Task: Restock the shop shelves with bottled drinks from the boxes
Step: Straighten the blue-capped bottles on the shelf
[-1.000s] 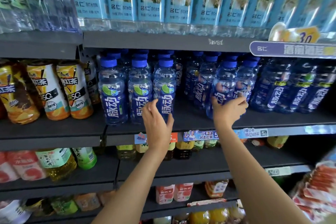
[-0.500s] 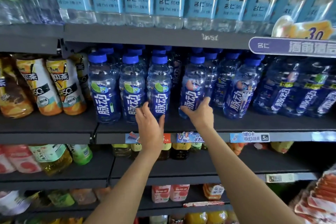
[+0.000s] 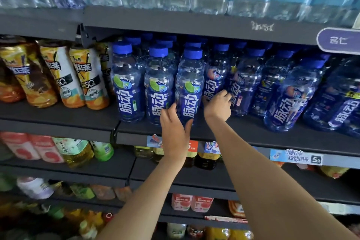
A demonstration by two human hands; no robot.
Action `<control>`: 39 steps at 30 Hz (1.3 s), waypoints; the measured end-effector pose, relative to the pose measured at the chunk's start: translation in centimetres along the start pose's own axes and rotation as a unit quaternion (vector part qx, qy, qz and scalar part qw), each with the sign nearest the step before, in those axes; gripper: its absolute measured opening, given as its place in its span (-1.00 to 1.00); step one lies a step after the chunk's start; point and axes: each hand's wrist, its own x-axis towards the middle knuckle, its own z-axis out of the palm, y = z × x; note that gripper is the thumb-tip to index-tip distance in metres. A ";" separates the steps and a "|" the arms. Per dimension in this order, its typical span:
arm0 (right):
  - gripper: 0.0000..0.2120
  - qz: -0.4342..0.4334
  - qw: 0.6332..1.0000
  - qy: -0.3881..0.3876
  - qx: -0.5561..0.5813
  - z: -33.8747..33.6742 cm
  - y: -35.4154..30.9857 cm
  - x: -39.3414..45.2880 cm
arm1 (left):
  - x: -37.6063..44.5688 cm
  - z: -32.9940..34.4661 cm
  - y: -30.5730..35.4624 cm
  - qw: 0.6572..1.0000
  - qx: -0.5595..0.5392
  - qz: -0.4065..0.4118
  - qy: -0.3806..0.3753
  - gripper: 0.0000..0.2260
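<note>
Head view: my left hand (image 3: 175, 128) cups the blue-capped clear plastic bottle (image 3: 190, 85) on the dark shelf (image 3: 58, 115). My right hand (image 3: 218, 106), just beside, grips its blue-labelled neighbour bottle (image 3: 216, 76).

1. Middle shelf (image 3: 253, 132): bare strip along its front edge, wider right of centre; a hand could pass there below the bottle shoulders.
2. Blue-capped bottles (image 3: 127, 84) stand packed side by side, several rows deep; no gap between them.
3. Left hand (image 3: 174, 128) and right hand (image 3: 218, 107) occupy the front strip at centre, against the third front bottle (image 3: 190, 85) and its neighbour.
4. Upper shelf (image 3: 175, 23) edge hangs just above the caps; little headroom.
5. Tea bottles (image 3: 85, 76) lean at the left end, blocking that side.
6. Large bottle (image 3: 290, 99) stands forward at the right, narrowing the strip.
</note>
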 end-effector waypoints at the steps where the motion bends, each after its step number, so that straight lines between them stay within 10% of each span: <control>1: -0.40 -0.001 1.000 0.000 -0.011 0.2 0.1 0.0 | 0.0 0.0 -0.1 1.000 -0.001 0.002 0.001 -0.48; 22: -0.69 -0.009 0.986 -0.097 -0.132 -2.4 -0.4 1.6 | -0.9 -2.3 -1.7 0.995 0.004 0.053 -0.080 -0.58; 29: -0.30 -0.007 0.997 -0.053 -0.058 -2.2 -1.1 0.7 | -1.2 -2.3 -2.0 0.994 0.026 0.066 -0.084 -0.56; 39: -0.38 -0.065 0.986 -0.132 -0.079 -3.0 -1.1 3.2 | -1.0 -1.6 -1.8 0.998 0.008 0.041 -0.046 -0.56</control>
